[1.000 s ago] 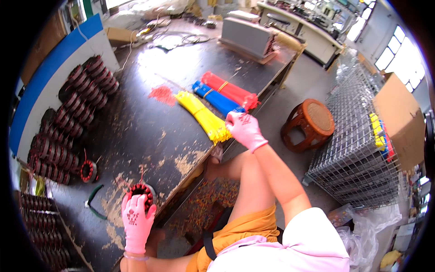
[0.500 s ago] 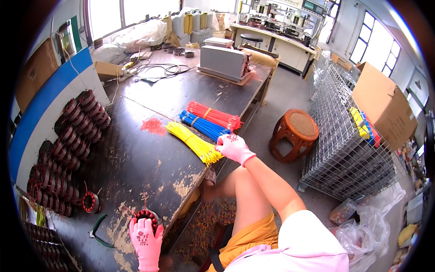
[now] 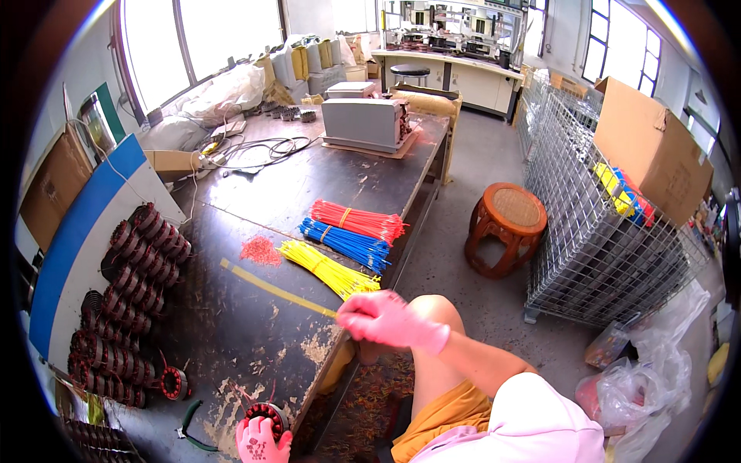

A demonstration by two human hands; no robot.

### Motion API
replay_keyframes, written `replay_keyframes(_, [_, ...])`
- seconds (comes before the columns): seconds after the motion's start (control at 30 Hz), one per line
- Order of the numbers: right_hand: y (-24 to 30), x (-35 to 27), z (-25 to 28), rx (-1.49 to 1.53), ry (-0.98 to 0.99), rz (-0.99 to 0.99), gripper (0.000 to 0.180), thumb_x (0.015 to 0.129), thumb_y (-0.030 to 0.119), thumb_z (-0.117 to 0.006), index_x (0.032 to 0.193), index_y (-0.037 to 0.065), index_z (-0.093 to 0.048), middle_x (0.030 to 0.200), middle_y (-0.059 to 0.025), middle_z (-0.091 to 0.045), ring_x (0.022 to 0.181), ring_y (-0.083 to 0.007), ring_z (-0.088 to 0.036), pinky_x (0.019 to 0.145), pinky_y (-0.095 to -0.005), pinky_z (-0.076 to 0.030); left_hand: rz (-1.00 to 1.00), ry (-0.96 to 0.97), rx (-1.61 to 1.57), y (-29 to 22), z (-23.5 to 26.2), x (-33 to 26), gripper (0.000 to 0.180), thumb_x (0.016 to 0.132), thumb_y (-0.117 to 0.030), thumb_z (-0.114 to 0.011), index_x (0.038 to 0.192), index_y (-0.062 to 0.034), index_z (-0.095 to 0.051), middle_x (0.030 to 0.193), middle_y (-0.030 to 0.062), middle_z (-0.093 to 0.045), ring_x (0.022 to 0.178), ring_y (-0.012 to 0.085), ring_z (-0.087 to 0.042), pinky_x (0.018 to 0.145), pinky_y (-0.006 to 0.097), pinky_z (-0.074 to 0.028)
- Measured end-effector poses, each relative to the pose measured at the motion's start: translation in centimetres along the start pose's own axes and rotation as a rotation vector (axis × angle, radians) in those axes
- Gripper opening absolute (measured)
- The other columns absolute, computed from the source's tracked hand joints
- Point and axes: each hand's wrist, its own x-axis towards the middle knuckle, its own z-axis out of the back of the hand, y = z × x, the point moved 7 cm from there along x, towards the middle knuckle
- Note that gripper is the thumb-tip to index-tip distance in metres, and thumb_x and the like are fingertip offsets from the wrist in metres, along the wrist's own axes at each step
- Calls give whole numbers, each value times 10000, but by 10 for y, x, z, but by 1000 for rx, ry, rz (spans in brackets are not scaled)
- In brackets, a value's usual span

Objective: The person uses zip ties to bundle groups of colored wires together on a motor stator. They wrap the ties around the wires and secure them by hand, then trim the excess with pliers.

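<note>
My left hand (image 3: 263,442), in a pink glove, lies on a round motor stator (image 3: 267,417) with red windings at the table's near edge, its fingers curled over the rim. My right hand (image 3: 380,318), also pink-gloved and slightly blurred, pinches one end of a yellow wire (image 3: 278,292). That wire stretches left over the tabletop, smeared by motion. Just beyond it lie a banded bundle of yellow wires (image 3: 328,266), a blue bundle (image 3: 346,243) and a red bundle (image 3: 359,221). Green-handled pliers (image 3: 187,429) rest left of my left hand, near a single stator (image 3: 174,383).
Stacked stators (image 3: 116,332) line the table's left side. Small red scraps (image 3: 261,251) lie beside the bundles; a grey box (image 3: 359,123) stands at the far end. Right of the table are a wooden stool (image 3: 505,229) and a wire cage (image 3: 594,231) with a cardboard box (image 3: 652,139).
My right hand has come nearer and slightly left from the bundles' ends, with a yellow wire now drawn out in it. My left hand stays on the stator; the view has shifted.
</note>
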Motion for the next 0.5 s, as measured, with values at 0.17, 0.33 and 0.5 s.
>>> replay_keyframes(0.17, [0,0,-111,68,476,192,210,975,228,-686,1060,36,-691,805,-28,-681,711,-90,-623,650,-295,-523,-229,-583,241,-82,106,8,532,910,-308,-773,1332,-44,-586,1317,134,-606,1248,341,-565,1102,528,-473])
replay_keyframes(0.33, [38,-8,-145,-76,541,475,201,938,233,-700,997,44,-665,862,-85,-672,821,-223,-673,715,-368,-536,-285,-423,178,-58,83,-1,348,876,-167,-743,1206,-111,-646,1182,94,-618,1176,336,-590,1029,504,-491])
replay_keyframes(0.5, [53,-18,-150,-591,444,793,161,932,253,-644,918,96,-612,863,-105,-658,843,-328,-689,705,-411,-552,-155,-293,128,-64,79,9,319,794,-98,-714,1110,-124,-678,1112,84,-613,1080,278,-643,852,406,-552])
